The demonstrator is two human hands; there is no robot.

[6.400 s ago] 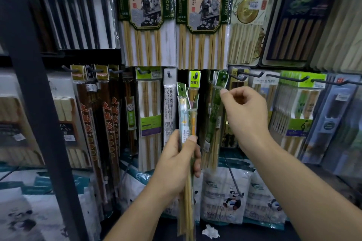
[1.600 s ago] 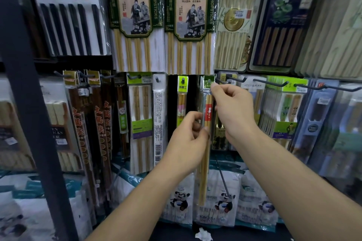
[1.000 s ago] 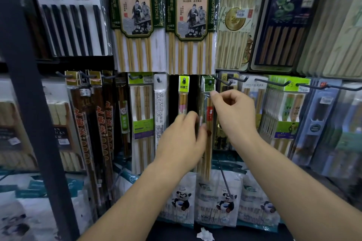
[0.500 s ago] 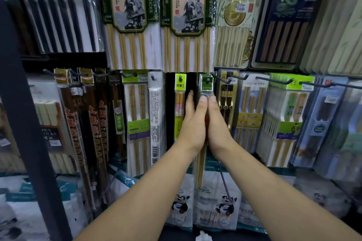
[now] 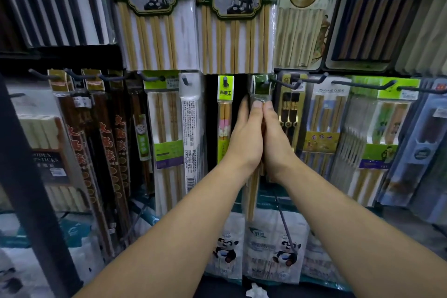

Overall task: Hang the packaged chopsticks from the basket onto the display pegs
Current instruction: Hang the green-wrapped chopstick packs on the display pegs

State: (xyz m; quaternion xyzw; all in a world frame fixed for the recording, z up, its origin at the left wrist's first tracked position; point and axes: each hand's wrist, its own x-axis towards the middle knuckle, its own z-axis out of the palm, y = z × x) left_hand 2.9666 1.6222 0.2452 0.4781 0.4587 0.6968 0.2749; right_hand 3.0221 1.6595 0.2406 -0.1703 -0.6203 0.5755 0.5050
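Head view, down two bare forearms toward a wall rack of chopsticks. Left hand [image 5: 244,138] and right hand [image 5: 277,145] laid flat, palm to palm, just below the peg [image 5: 285,83], fingers straight and pointing up, thumbs side by side in front. No curl, no pinch: simply pressed together, with the pack [image 5: 261,86] sandwiched between the palms. Green header of that pack clear of the fingertips and right at the root of the peg, apparently threaded on it, though the hole too small to make out. Pale stick ends of the same pack hanging out beneath the wrists, straight down from the peg.

Just left of the peg, beside the left hand, a lime pack [image 5: 225,94] with pink-banded sticks, on a hook of its own. Further left of the peg, a white pack [image 5: 191,133] covered in small print, then brown packs [image 5: 106,143] with red lettering. Far left of the peg, a dark post [image 5: 26,176] slanting across the rack. Just right of the peg, near the right hand, a black pack [image 5: 289,109] with gold trim, and beyond it a pale pack [image 5: 324,109]. Above the peg, tall packs [image 5: 233,31] of bamboo sticks under picture labels. Well below the peg, panda bags [image 5: 273,244]. Lower again, at the bottom edge, a paper scrap [image 5: 256,292].
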